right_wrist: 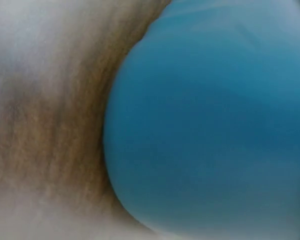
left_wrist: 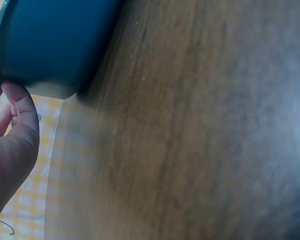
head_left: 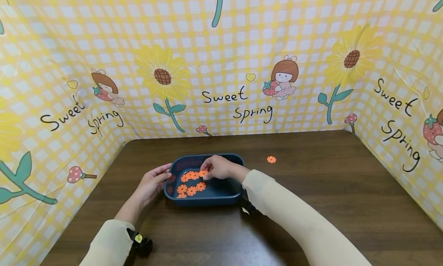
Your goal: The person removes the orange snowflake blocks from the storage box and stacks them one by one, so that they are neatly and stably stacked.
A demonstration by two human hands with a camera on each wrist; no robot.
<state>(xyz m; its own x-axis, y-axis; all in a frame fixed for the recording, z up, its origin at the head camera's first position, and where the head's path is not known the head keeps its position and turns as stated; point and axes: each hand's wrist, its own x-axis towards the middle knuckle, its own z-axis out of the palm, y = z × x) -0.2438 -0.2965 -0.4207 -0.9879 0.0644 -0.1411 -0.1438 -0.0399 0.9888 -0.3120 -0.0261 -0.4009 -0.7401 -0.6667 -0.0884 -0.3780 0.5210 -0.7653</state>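
I've got right grip (head_left: 220,168) nearly closed, pinching an orange flower piece (head_left: 203,173) inside the blue tray (head_left: 207,201); left grip (head_left: 149,185) pinched on tray's left end. Loose orange piece (head_left: 271,159) toward far edge of desk (head_left: 311,173).

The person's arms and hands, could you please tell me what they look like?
The left sleeve and right sleeve are cream. The left hand and right hand are gloveless. Each wrist carries a black device; the left one shows a yellow-green mark.
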